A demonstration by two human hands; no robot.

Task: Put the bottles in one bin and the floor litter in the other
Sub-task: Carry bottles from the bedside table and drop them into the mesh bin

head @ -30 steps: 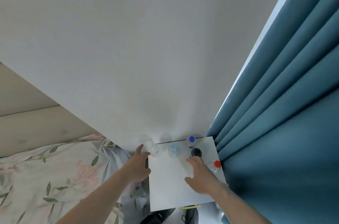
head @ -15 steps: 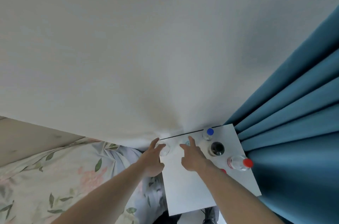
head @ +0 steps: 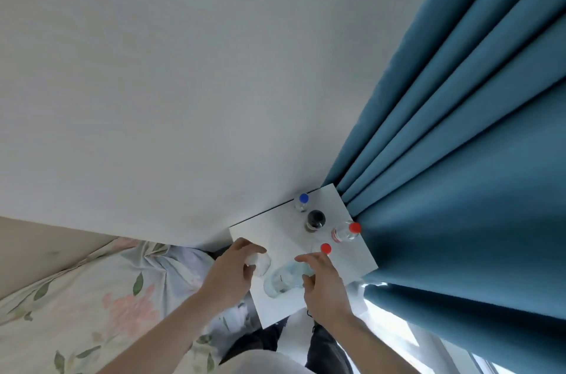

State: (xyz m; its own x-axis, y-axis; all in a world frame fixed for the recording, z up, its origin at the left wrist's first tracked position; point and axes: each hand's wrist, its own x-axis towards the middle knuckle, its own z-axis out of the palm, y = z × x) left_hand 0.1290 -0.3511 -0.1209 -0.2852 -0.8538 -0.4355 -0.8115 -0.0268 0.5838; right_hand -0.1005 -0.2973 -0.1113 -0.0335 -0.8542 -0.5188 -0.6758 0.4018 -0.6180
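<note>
Bottles sat on a small white desk (head: 346,208) in the corner btwn wall and blue curtain (head: 459,159). Blue-capped bottle (head: 301,202) stood at the back by the wall; dark-capped bottle (head: 315,220) just in front of it; red-capped bottle (head: 346,231) near the curtain side, tilted; another red cap (head: 325,248) just beside the right hand (head: 324,285). Right fingers (head: 306,258) were curled round a clear bottle (head: 283,278) lying tilted over the desk's near part. Left hand (head: 229,272) gripped a small clear bottle (head: 260,262) at the desk's left edge, thumb and fingers wrapped on it. Floral bedding (head: 92,297) lay to the left.
</note>
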